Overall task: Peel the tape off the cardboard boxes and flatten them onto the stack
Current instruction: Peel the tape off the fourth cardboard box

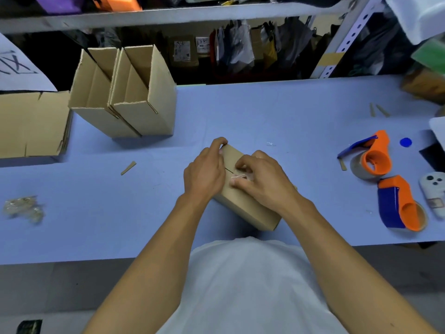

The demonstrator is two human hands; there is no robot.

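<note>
While the left hand [204,169] grips the small box [243,201] at frame centre, clear tape [240,176] is pinched by the right hand [258,177]. The strip is best pulled low along the seam, the box kept pressed to the bench [265,112].

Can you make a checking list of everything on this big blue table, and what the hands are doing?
Surface: blue table, a few cardboard slivers lying on it.
Job's things: small taped box in front of the person; two open boxes standing far left; flattened stack at the left edge.
Clutter: two orange-and-blue tape dispensers, a blue disc, a phone, a wad of peeled tape.
Hands: left hand grips the box's far corner; right hand pinches clear tape on its top.
Cables: nothing seen.
Surroundings: metal shelving behind, packed with bags and parcels.
</note>
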